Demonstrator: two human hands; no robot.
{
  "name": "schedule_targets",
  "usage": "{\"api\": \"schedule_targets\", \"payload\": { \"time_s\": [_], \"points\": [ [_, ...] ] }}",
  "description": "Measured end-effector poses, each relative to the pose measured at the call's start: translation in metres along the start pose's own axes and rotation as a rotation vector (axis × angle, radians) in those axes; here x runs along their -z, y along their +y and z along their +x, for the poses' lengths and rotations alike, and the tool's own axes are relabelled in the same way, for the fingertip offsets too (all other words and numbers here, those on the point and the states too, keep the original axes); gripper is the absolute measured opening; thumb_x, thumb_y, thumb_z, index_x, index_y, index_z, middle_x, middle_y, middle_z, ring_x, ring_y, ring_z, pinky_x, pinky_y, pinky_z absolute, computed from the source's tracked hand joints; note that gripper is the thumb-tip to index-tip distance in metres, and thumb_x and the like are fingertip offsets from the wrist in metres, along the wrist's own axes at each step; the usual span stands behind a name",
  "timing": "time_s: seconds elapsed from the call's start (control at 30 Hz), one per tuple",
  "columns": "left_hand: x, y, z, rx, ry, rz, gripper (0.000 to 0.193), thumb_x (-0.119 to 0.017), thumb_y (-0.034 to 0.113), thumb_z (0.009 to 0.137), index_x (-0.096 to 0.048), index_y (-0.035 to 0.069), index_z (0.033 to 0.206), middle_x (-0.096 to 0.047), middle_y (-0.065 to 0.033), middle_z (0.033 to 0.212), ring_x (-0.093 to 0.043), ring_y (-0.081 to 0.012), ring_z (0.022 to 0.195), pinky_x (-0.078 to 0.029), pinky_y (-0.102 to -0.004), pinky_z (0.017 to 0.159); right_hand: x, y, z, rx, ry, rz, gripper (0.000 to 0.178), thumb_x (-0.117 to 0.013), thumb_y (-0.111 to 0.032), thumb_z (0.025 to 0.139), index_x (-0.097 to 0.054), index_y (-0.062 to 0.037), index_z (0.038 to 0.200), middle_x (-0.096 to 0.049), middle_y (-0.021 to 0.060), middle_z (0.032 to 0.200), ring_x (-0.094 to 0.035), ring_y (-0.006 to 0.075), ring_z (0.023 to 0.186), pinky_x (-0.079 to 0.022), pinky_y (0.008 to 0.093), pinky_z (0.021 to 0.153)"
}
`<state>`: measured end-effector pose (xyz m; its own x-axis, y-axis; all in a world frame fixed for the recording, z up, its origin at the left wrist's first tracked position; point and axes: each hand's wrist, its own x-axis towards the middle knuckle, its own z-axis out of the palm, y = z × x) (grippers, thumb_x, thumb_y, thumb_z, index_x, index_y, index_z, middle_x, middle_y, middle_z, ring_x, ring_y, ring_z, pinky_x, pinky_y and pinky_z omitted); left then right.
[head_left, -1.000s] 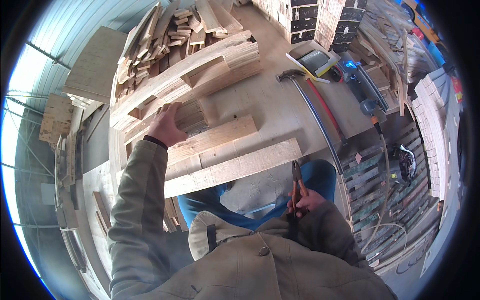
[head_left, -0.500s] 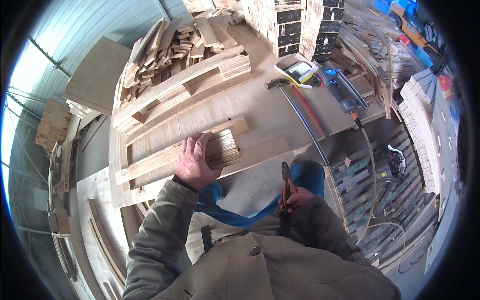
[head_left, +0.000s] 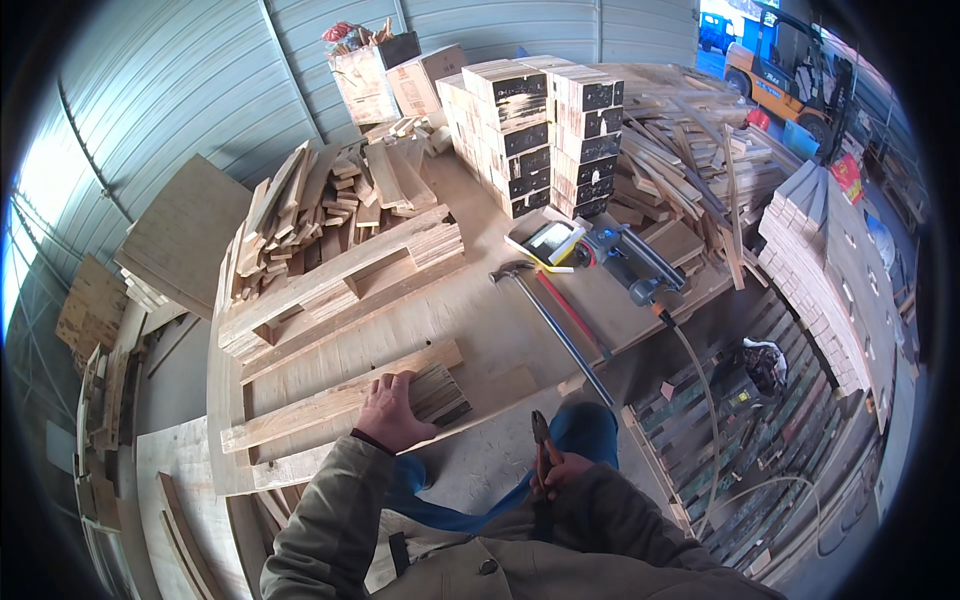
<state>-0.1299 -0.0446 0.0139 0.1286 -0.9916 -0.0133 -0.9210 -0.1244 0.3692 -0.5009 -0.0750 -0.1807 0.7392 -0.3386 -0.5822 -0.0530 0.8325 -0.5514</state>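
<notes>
My left hand grips a short wooden block with a layered, striped face, its fingers bent over the far side and its thumb at the near side. The block lies at the right end of a long board near the front of the workbench. In my right hand, held close to my body, is a pair of pliers with reddish-brown handles, jaws pointing up. Farther right on the bench are a claw hammer with a long metal handle, a red bar and a nail gun.
A slotted wooden frame and a heap of offcuts fill the bench's far left. Tall stacks of black-ended blocks stand behind a small box. An air hose trails over a slatted pallet; a forklift is at far right.
The view has tilted up, showing more of the far wall and the forklift. The block under my left hand now sits flatter on the bench. My right hand still holds the pliers.
</notes>
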Motion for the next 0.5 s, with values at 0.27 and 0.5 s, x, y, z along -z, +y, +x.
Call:
{"api": "schedule_targets", "payload": {
  "time_s": [0.27,0.5],
  "points": [
    [0.012,-0.006,0.012,-0.047,-0.096,-0.173,0.11,-0.094,0.051,0.067,-0.048,-0.001,0.153,-0.057,-0.0282,0.147,-0.053,-0.0457,0.139,-0.044,-0.0504,0.118,-0.005,-0.005,-0.002,-0.016,0.018,-0.036,0.055,-0.057,0.003,0.078,-0.053,0.0008,0.133,-0.068,0.0212,0.111,-0.071,0.0335,0.101,-0.058,0.0398,0.075],
    [0.008,-0.007,0.016,-0.123,-0.074,-0.162,0.112,-0.098,0.048,0.064,-0.05,-0.004,0.15,-0.059,-0.0274,0.145,-0.056,-0.0433,0.137,-0.047,-0.0465,0.115,-0.014,-0.009,-0.007,-0.015,0.045,-0.003,0.056,-0.058,0.003,0.076,-0.053,-0.0002,0.132,-0.068,0.0205,0.111,-0.07,0.033,0.098,-0.057,0.0393,0.073]
  ]
}}
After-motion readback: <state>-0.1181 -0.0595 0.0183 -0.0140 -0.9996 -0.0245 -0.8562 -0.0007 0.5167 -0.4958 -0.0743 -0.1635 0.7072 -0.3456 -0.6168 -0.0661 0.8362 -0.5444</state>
